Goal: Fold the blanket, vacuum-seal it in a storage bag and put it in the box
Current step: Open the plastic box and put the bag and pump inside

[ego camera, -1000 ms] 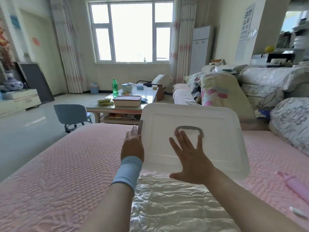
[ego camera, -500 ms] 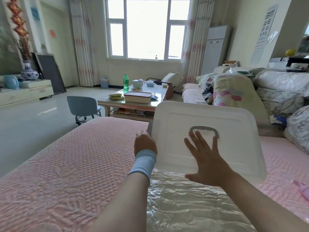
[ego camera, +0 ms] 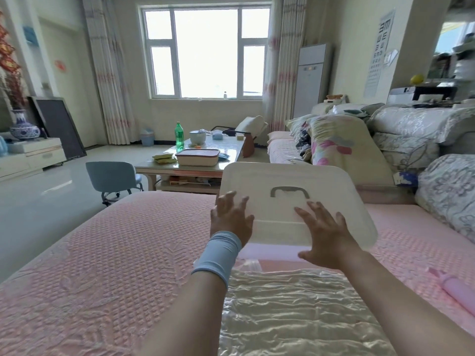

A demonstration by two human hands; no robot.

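Evidently lid step | left hand [ego camera: 231, 217], right hand [ego camera: 326, 232] flat on box lid [ego camera: 295, 181] | fingers [ego camera: 317, 209] spread wide, gripping nothing, likely steadying it | sealed blanket bag [ego camera: 295, 317] just nearside of lid, on bed [ego camera: 115, 253], not yet boxed

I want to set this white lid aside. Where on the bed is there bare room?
Widest bare stretch: the pink bedspread left of the white lid and the sealed bag. Right of the lid, a narrower strip runs to the floral pillows, but the pink pump lies in it. The middle is crowded.
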